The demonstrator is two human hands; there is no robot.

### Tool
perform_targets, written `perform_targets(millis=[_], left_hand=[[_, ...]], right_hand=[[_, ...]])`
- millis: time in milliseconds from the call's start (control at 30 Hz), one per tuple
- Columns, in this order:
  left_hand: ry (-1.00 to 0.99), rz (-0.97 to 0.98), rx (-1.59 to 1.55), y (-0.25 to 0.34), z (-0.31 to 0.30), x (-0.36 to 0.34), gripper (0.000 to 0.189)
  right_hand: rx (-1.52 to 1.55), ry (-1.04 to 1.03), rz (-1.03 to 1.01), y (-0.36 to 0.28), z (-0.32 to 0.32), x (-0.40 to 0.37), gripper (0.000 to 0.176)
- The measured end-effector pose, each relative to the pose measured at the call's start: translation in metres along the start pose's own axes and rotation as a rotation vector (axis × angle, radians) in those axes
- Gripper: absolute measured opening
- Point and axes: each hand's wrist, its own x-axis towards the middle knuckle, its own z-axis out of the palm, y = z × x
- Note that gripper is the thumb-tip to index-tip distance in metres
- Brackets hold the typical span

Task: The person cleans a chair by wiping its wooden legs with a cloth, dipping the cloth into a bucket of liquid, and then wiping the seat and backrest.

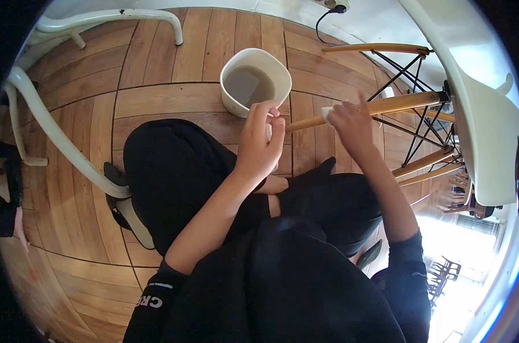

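A wooden chair leg [405, 103] belongs to a white chair [481, 134] tipped on its side at the right. My left hand [261, 140] has its fingers curled round the free end of this leg, just in front of the bucket. Something small and white shows between those fingers; I cannot make out what it is. My right hand [352, 128] is closed on a small white cloth or sponge [327, 114] beside the middle of the leg. A white bucket [228, 102] of cloudy grey water stands beyond my left hand.
White metal tube legs [62, 128] stand on the left. Black wire struts [411, 77] join the chair's other wooden legs. A plug with a black cord [338, 10] sits at the wall. Another person's hand [20, 228] shows at the far left, above the wooden floor [168, 103].
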Motion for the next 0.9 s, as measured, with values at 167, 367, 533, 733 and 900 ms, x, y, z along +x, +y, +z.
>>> perform_targets(millis=[167,367,533,733,900], left_hand=[[0.054,-0.075,-0.051,-0.001,-0.004,-0.003,0.025],[0.024,-0.065,-0.024,-0.006,0.003,-0.004,0.025],[0.012,-0.01,0.016,-0.01,0.0,-0.006,0.026],[0.044,-0.071,-0.038,-0.004,-0.005,-0.005,0.026],[0.022,-0.072,-0.089,-0.006,0.003,-0.001,0.026]], right_hand=[[0.085,-0.334,-0.008,-0.025,0.017,0.032,0.014],[0.295,-0.627,0.099,-0.058,0.065,0.067,0.02],[0.289,-0.709,0.119,-0.084,0.079,0.073,0.024],[0.336,-0.586,0.044,-0.079,0.055,0.039,0.024],[0.13,-0.321,0.027,-0.104,0.081,0.013,0.02]])
